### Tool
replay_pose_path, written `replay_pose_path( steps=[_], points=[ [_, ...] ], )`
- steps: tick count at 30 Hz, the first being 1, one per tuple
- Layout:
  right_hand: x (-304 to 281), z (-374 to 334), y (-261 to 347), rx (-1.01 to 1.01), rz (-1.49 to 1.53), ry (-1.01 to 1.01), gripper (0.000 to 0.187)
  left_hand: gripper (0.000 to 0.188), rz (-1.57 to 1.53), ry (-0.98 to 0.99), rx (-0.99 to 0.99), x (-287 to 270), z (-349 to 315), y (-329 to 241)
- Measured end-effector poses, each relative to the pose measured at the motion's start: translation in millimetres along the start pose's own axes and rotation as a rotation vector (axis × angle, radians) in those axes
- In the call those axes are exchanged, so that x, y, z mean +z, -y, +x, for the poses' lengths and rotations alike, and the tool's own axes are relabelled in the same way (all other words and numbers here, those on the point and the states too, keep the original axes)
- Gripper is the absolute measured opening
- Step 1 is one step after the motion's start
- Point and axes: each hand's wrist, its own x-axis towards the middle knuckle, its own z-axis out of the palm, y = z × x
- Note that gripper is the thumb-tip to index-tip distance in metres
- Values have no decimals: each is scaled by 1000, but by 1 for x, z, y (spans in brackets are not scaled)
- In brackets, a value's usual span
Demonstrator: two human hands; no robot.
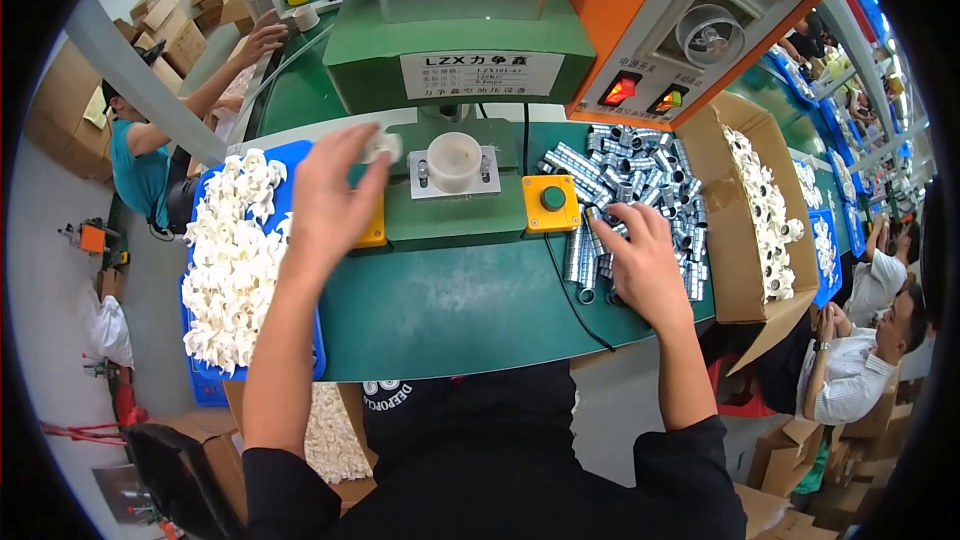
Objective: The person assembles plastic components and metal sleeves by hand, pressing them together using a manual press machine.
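Between the thumb and fingers of my left hand (335, 195) is a small white plastic part (384, 147), held just left of the press fixture. The fixture is a round whitish cup (454, 161) on a metal plate, under the head of a green press (365, 65); I see no part in it. My right hand (648, 265) reaches over the near left side of a heap of shiny metal sleeves (655, 165). Its thumb and fingers are apart at the sleeves, with none visibly gripped. Loose white plastic parts (235, 260) fill a blue tray (318, 340) at left.
Yellow button boxes, one with a green button (553, 199), flank the fixture. A black cable (570, 300) crosses the green table (450, 310). Right of the sleeves stands a cardboard box (735, 240) of white parts with dark rings. An orange control box (600, 10) rises behind. Co-workers sit on both sides.
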Motion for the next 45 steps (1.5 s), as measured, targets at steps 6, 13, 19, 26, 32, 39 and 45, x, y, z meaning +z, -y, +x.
replay_pose_path(
  steps=[6,13,19,26,32,39,45],
  points=[
    [-2,14,10,-12,61,101,52,35,-39,38,197,43,3,-21],
    [8,9,20,161,99,6,38,30,-248,74,-5,56,0,-27],
    [29,14,31,235,0,-143,32,28,-145,75,133,53,-7,-30],
    [35,6,33,323,-73,-248,31,35,-62,150,100,43,-16,-36],
    [40,6,23,349,31,-243,30,36,-66,101,119,33,-16,-41],
    [41,0,10,304,293,-358,31,33,-85,65,179,30,-22,-56],
    [36,-4,18,363,666,-359,33,40,-193,156,273,42,-46,-83]
  ],
)
